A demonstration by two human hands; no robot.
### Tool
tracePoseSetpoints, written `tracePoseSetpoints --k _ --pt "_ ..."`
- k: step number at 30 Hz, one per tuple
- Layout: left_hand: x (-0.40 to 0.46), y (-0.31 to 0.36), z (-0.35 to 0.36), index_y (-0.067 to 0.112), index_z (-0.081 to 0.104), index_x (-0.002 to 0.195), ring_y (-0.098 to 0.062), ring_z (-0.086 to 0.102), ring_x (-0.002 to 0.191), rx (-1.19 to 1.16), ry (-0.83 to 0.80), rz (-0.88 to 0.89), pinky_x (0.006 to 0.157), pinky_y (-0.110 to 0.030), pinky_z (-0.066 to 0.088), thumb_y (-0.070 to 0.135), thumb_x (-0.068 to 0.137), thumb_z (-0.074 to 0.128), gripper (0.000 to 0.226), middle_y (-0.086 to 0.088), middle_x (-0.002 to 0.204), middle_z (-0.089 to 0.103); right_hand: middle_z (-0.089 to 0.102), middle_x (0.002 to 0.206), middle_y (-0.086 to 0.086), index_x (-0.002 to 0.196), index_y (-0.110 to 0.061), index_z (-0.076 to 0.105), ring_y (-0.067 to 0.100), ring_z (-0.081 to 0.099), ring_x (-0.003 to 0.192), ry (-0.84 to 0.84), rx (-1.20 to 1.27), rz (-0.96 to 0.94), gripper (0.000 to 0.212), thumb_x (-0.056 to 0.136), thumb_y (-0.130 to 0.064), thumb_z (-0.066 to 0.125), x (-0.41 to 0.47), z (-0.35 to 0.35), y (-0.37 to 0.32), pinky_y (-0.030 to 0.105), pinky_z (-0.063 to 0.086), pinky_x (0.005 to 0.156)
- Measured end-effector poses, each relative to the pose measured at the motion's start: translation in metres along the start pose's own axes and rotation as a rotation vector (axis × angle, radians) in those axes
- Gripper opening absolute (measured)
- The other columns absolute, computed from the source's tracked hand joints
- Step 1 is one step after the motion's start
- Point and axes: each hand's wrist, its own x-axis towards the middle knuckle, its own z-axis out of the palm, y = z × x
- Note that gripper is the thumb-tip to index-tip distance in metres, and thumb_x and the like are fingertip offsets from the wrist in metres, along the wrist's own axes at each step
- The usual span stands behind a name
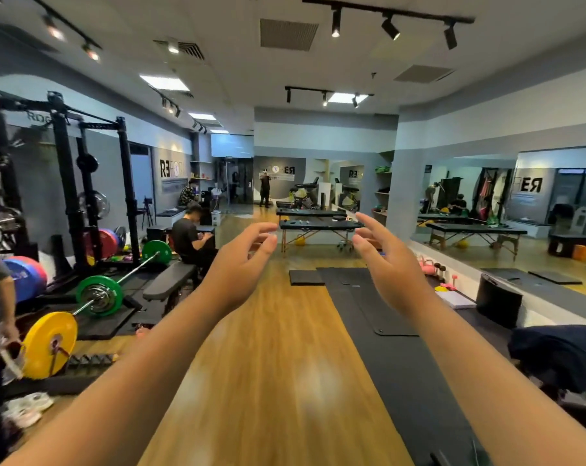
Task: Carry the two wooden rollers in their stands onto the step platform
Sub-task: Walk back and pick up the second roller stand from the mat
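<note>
My left hand (243,264) and my right hand (384,264) are both raised in front of me at chest height, palms facing each other, fingers apart and slightly curled. Neither hand holds anything. No wooden rollers, stands or step platform can be made out in this view. Beyond the hands, in the middle distance, stands a black massage table (322,225) with small items on top that are too small to identify.
Wooden floor (278,364) stretches ahead with long black mats (379,317) on the right. A loaded barbell (100,294), bench (169,280) and squat rack (63,183) fill the left. A seated person (191,237) is left of centre. A mirror wall (520,210) runs along the right.
</note>
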Motion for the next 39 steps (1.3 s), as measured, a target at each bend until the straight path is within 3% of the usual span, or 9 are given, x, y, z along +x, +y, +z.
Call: tracePoseSetpoints --k 3,7,14,21,28,32,35,39 --pt "0.035 -0.029 0.021 0.036 0.055 0.139 0.009 0.054 0.116 0.012 0.011 -0.014 0.086 -0.013 0.042 0.042 0.108 0.044 0.033 0.019 0.125 0.062 0.062 0.139 -0.011 0.158 -0.039 0.043 0.007 0.056 0.128 -0.023 0.013 -0.019 0.051 0.108 -0.046 0.051 0.043 0.016 0.040 0.029 0.047 0.098" --pt "0.091 -0.082 0.036 0.033 0.056 0.141 0.008 0.053 0.119 0.003 0.054 -0.040 0.088 -0.012 0.040 0.040 0.108 0.045 0.035 0.014 0.128 0.064 0.060 0.145 -0.010 0.158 -0.040 0.043 0.009 0.054 0.133 -0.055 0.010 -0.010 0.052 0.107 -0.048 0.051 0.101 0.045 0.091 0.040 0.047 0.108" --pt "0.203 -0.200 0.071 0.034 0.057 0.140 0.007 0.053 0.120 -0.017 0.020 -0.054 0.091 -0.011 0.040 0.040 0.108 0.045 0.034 0.014 0.131 0.063 0.058 0.141 -0.018 0.158 -0.041 0.043 0.005 0.053 0.134 -0.056 0.045 0.026 0.051 0.107 -0.046 0.051 0.213 0.117 0.174 0.037 0.046 0.110" --pt "0.350 -0.292 0.091 0.038 0.055 0.139 0.014 0.051 0.118 -0.019 -0.025 0.013 0.088 -0.007 0.039 0.040 0.108 0.046 0.032 0.021 0.128 0.061 0.058 0.146 -0.013 0.157 -0.042 0.044 0.005 0.052 0.133 0.022 0.052 0.027 0.052 0.106 -0.050 0.049 0.344 0.173 0.237 0.032 0.043 0.105" --pt "0.453 -0.364 0.137 0.034 0.056 0.140 0.020 0.050 0.113 0.000 -0.062 0.055 0.084 0.000 0.038 0.039 0.109 0.045 0.034 0.025 0.125 0.059 0.058 0.144 -0.014 0.158 -0.040 0.044 0.007 0.052 0.135 0.049 0.047 0.052 0.050 0.108 -0.047 0.048 0.439 0.213 0.315 0.037 0.043 0.112" --pt "0.512 -0.404 0.174 0.034 0.056 0.141 0.008 0.053 0.120 -0.010 -0.063 0.054 0.090 -0.010 0.040 0.041 0.108 0.045 0.036 0.019 0.130 0.061 0.058 0.147 -0.012 0.158 -0.040 0.043 0.007 0.052 0.136 0.052 0.057 0.044 0.051 0.107 -0.046 0.049 0.499 0.227 0.367 0.039 0.043 0.114" --pt "0.562 -0.434 0.205 0.038 0.056 0.138 0.010 0.052 0.120 0.000 -0.068 0.059 0.091 -0.012 0.039 0.043 0.108 0.045 0.032 0.022 0.130 0.061 0.057 0.147 -0.013 0.158 -0.042 0.043 0.005 0.052 0.135 0.031 0.065 0.039 0.051 0.107 -0.048 0.049 0.551 0.233 0.411 0.036 0.042 0.112" --pt "0.638 -0.472 0.237 0.036 0.056 0.141 0.011 0.050 0.121 0.035 -0.040 0.036 0.092 -0.014 0.040 0.044 0.108 0.043 0.036 0.020 0.132 0.060 0.055 0.139 -0.021 0.157 -0.042 0.043 -0.012 0.050 0.121 0.013 0.081 0.029 0.051 0.107 -0.046 0.050 0.632 0.240 0.466 0.030 0.040 0.107"
